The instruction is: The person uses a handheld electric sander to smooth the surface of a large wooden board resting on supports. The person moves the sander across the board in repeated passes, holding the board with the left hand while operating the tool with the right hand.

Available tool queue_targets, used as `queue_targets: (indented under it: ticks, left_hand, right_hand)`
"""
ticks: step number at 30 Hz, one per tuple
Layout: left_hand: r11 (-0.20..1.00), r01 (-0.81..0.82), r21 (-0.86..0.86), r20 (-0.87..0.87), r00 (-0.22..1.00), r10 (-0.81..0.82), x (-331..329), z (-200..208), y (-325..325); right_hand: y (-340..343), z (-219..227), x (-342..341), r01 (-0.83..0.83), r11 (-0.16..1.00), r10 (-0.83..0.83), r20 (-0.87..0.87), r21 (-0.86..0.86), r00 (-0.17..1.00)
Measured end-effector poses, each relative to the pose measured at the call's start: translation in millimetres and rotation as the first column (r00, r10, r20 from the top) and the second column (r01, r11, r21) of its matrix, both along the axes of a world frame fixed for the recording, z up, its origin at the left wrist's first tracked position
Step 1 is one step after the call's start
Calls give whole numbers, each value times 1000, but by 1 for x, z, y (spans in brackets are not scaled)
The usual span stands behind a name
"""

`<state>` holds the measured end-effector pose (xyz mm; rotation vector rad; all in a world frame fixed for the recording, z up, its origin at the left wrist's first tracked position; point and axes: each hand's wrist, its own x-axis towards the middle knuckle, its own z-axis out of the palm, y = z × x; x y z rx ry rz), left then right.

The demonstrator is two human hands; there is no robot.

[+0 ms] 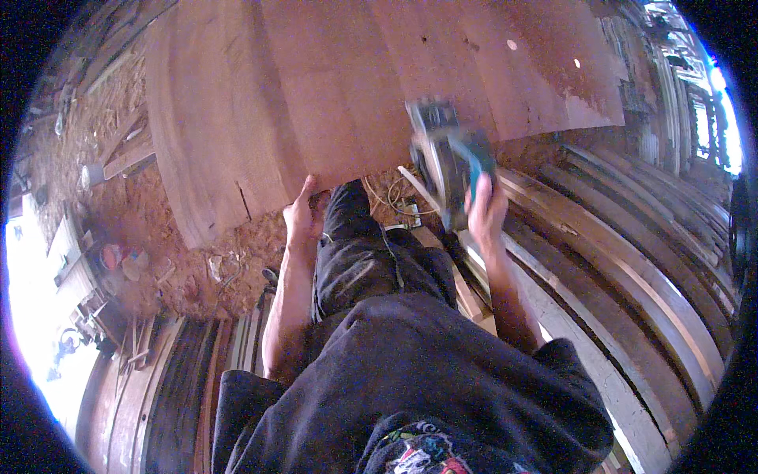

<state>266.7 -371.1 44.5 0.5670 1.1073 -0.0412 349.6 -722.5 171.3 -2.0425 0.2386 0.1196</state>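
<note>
A large reddish-brown plywood sheet (339, 87) spreads across the upper part of the view. At its near edge my left hand (302, 215) grips the sheet, thumb on top and the fingers mostly hidden below. My right hand (486, 213) is wrapped round the handle of a teal and grey circular saw (442, 162), which is smeared by motion. The saw is tipped on its side at the sheet's near edge, right of my left hand. Whether it touches the wood I cannot tell. A dark slit (243, 200) shows near the sheet's left corner.
Long wooden boards (608, 245) lie stacked along the right side, close to my right arm. More planks (170, 395) lie at the lower left. A thin looped cable (395, 197) hangs beyond my knees, above reddish dirt ground (189, 276) strewn with scraps.
</note>
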Motion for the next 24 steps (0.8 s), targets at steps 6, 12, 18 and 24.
queue_targets:
  ticks: [6,12,18,24]
  left_hand:
    - [999,-45,3,38,998,45,-4,-13,-3]
    - [990,-92,106,-44,994,97,7,25,-14]
    - [979,-120,165,36,993,116,4,15,-20]
    - [992,-124,33,-28,992,125,1,21,-12]
  right_hand:
    - [-7,13,-46,-122,987,126,34,-104,991]
    - [107,-6,183,-100,952,186,287,-289,940]
    - [156,-16,310,-146,974,200,366,-171,909]
    - [102,-10,155,-224,940,186,166,257,968]
